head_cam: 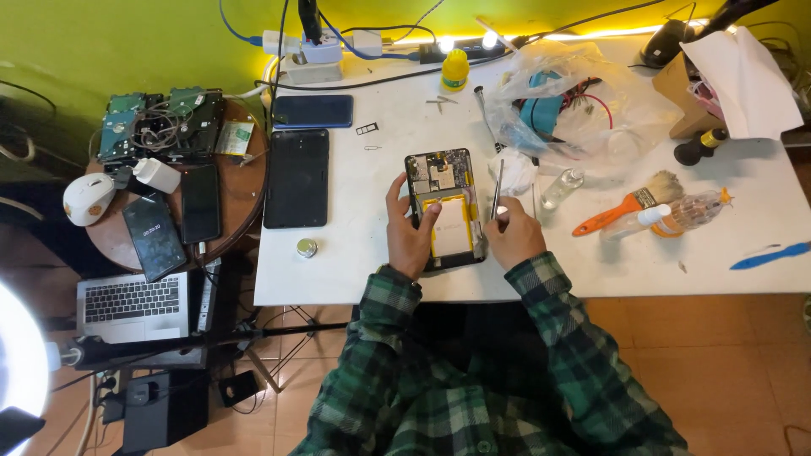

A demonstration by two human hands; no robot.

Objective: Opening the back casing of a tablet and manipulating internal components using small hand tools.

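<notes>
Near the front edge of the white tabletop [355, 270], the left hand [411, 232] grips the left side of an opened smartphone [445, 207] lying flat with its back cover off, fingers curled onto the yellow battery [452, 232], while the right hand [513, 232] pinches slim metal tweezers [498, 187] standing just beside the phone's right edge. To the left lie a small round metal tin [306, 247] and a black tablet [296, 177]; to the right, an orange-handled brush [629, 203] and a clear bottle [676, 215]. Farther back sit a dark blue phone [312, 111], a yellow-capped bottle [454, 70] and a crumpled plastic bag [583, 97].
</notes>
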